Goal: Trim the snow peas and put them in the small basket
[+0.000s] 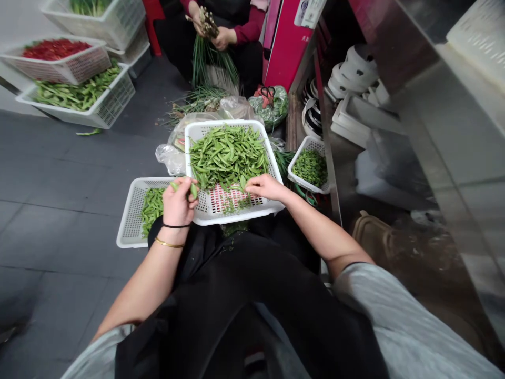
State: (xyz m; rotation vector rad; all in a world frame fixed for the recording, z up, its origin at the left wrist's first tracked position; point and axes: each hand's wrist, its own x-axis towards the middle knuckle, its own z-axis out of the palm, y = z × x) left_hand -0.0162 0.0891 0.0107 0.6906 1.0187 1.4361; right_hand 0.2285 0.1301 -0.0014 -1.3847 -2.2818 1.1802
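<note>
A white perforated basket (pixel 271 158) rests on my lap, heaped with green pea pods (pixel 229 152) toward its far side. Small trimmings (pixel 233 204) lie on its bare near part. My left hand (pixel 178 199), at the basket's near left corner, is closed around a few pea pods. Over the right side of the basket, my right hand (pixel 265 187) pinches a pea pod at the near edge of the heap. Left of my knee, a second white basket (pixel 128 221) on the floor holds more pods, partly hidden by my left hand and leg.
A co-worker's hands (pixel 215 31) hold a bundle of long green stalks ahead. Stacked baskets (pixel 106 100) of vegetables stand at the far left. Plastic bags (pixel 197 121) lie behind my basket. A small basket of leafy greens (pixel 310 167) sits beside the steel shelving (pixel 333 184) at right.
</note>
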